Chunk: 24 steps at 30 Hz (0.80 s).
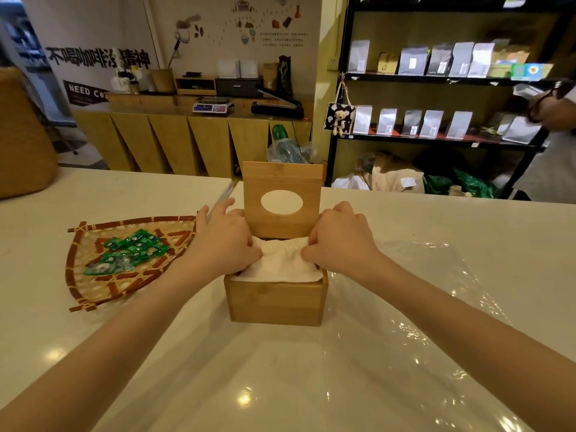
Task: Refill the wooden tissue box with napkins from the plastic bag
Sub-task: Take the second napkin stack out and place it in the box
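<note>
Dead center of the head view sits the wooden tissue box (276, 299) on the white counter (436, 219), its lid (282, 199) flipped upright at the back. White napkins (280, 265) fill it, bulging over the rim. Left hand (223, 241) and right hand (341, 240) both pinch the top of the stack, fingers closed on it. Clear plastic bag (414, 307) lies flat at lower right, partly under the box. Woven tray (93, 291) with green candies (134, 252) sits mid-left.

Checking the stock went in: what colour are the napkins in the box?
White napkins, slightly cream, filling the light wooden box. Head view shows them best.
</note>
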Motion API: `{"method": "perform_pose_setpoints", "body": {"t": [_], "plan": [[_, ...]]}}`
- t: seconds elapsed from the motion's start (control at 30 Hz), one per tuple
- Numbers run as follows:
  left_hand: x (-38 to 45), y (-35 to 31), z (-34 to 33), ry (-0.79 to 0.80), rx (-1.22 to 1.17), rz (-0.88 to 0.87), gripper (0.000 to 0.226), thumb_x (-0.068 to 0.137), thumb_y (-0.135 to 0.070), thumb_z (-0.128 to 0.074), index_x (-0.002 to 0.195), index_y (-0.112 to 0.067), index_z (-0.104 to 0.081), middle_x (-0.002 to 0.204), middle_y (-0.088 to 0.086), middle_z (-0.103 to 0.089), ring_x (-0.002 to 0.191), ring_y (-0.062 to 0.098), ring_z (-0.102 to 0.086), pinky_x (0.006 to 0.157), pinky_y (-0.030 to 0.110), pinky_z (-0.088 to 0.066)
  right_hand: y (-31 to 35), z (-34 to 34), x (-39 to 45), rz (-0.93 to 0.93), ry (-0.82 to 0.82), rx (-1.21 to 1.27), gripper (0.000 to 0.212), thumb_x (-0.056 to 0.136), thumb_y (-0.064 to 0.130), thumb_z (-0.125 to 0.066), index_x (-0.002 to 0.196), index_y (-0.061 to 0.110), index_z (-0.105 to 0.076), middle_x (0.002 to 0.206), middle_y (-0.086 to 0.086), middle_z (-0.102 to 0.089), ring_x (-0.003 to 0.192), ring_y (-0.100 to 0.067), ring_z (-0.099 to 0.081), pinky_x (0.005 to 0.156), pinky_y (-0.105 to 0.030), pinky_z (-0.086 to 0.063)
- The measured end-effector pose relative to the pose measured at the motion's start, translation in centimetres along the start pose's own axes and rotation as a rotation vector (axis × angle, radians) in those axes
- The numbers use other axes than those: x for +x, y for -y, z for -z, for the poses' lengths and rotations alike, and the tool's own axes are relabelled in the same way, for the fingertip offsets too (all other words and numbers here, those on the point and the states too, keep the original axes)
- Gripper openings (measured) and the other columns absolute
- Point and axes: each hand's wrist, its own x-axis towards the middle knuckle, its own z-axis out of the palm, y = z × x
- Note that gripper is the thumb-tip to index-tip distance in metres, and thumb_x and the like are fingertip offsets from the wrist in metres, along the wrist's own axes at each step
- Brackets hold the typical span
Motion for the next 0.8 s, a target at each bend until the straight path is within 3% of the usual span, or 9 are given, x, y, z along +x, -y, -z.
{"method": "perform_pose_setpoints", "body": {"t": [0.2,0.33,0.43,0.5,0.57,0.67,0.77,0.8], "plan": [[-0.2,-0.5,-0.5,-0.030,0.063,0.020,0.028,0.082,-0.040,-0.055,0.088,-0.018,-0.071,0.140,0.002,-0.045,0.140,0.025,-0.015,0.114,0.054,-0.007,0.8,-0.2,-0.1,-0.026,0.033,-0.142,0.009,0.081,0.025,-0.057,0.078,0.017,-0.058,0.078,0.001,-0.048,0.106,-0.022,-0.042,0.089,-0.037,-0.030],[-0.8,-0.9,-0.3,-0.171,0.165,0.024,0.025,0.080,-0.041,-0.060,0.092,-0.022,-0.070,0.142,0.003,-0.044,0.140,0.024,-0.018,0.113,0.054,-0.004,1.7,-0.1,-0.1,-0.053,0.010,-0.271,0.036,0.082,0.017,-0.059,0.057,0.016,-0.033,0.061,0.000,-0.037,0.083,-0.024,-0.044,0.097,-0.045,-0.028],[-1.2,-0.7,0.6,-0.218,0.147,0.022,0.021,0.080,-0.037,-0.061,0.096,-0.026,-0.069,0.143,0.002,-0.043,0.139,0.025,-0.022,0.112,0.056,-0.004,1.8,0.2,-0.2,0.007,-0.058,-0.305,0.038,0.084,0.014,-0.057,0.058,0.017,-0.031,0.059,0.000,-0.036,0.077,-0.023,-0.042,0.096,-0.045,-0.029],[-1.7,-0.2,1.7,-0.087,0.062,0.001,0.023,0.080,-0.037,-0.062,0.101,-0.029,-0.066,0.141,0.001,-0.044,0.135,0.024,-0.029,0.111,0.057,-0.011,0.9,0.5,-0.1,0.062,-0.074,-0.215,0.021,0.085,0.017,-0.056,0.067,0.014,-0.045,0.067,0.000,-0.046,0.082,-0.022,-0.050,0.092,-0.041,-0.034],[-2.2,0.2,2.8,0.158,-0.099,-0.028,0.030,0.080,-0.038,-0.062,0.109,-0.030,-0.064,0.139,-0.001,-0.046,0.129,0.022,-0.036,0.109,0.046,-0.026,0.1,1.4,-0.2,0.064,0.056,0.016,0.007,0.082,0.020,-0.061,0.085,0.014,-0.064,0.085,0.000,-0.061,0.088,-0.020,-0.056,0.083,-0.034,-0.043],[-2.4,0.3,3.2,0.416,-0.119,-0.063,0.045,0.082,-0.045,-0.056,0.124,-0.032,-0.053,0.139,-0.003,-0.046,0.126,0.018,-0.039,0.099,0.030,-0.034,-0.5,2.8,-0.7,0.054,0.420,0.213,0.032,0.078,0.027,-0.069,0.106,0.013,-0.069,0.101,0.000,-0.061,0.098,-0.018,-0.055,0.072,-0.021,-0.045],[-1.9,0.1,2.8,0.440,-0.024,-0.098,0.051,0.084,-0.043,-0.055,0.132,-0.033,-0.043,0.141,-0.001,-0.042,0.127,0.020,-0.038,0.099,0.029,-0.035,-0.4,2.8,-0.4,0.072,0.550,0.066,0.051,0.076,0.032,-0.068,0.117,0.002,-0.060,0.125,-0.020,-0.057,0.117,-0.034,-0.051,0.096,-0.044,-0.045],[-1.7,0.1,2.6,0.436,-0.012,-0.102,0.051,0.084,-0.040,-0.056,0.133,-0.033,-0.043,0.141,-0.001,-0.041,0.127,0.021,-0.038,0.100,0.030,-0.036,-0.2,2.6,-0.2,0.062,0.562,0.035,0.053,0.076,0.031,-0.068,0.119,0.002,-0.058,0.129,-0.020,-0.055,0.118,-0.034,-0.051,0.100,-0.045,-0.043]]}}
